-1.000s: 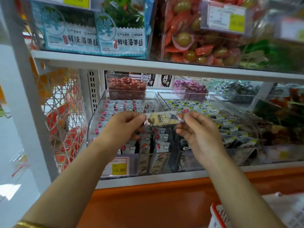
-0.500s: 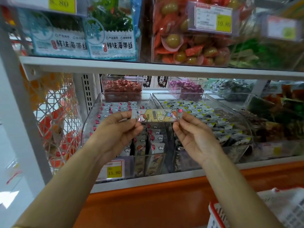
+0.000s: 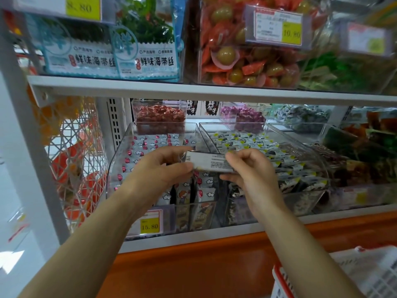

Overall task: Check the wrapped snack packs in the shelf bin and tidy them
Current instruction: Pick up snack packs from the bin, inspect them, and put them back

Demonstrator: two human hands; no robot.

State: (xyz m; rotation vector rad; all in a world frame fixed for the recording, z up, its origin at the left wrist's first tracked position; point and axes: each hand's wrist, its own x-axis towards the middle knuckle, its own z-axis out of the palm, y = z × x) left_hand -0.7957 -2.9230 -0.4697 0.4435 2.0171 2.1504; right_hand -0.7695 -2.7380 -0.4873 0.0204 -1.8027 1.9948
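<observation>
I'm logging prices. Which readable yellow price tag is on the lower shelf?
The 15.80 tag on the left clear bin; the 8.80 tag and 10.80 tag sit on the shelf above.

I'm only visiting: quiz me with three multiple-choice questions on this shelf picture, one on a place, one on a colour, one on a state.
1. Where is the snack pack?
A. in a red basket
B. between both hands, before the clear bin
C. on the upper shelf

2. What colour backs the figures 15.80 on the price tag?
A. yellow
B. blue
C. green

3. How is the pack held?
A. lying loose
B. by one hand only
C. pinched at both ends

Answers:
1 B: the left hand and right hand hold it up before the bin.
2 A: the figures sit on yellow.
3 C: each hand pinches one end.
</observation>
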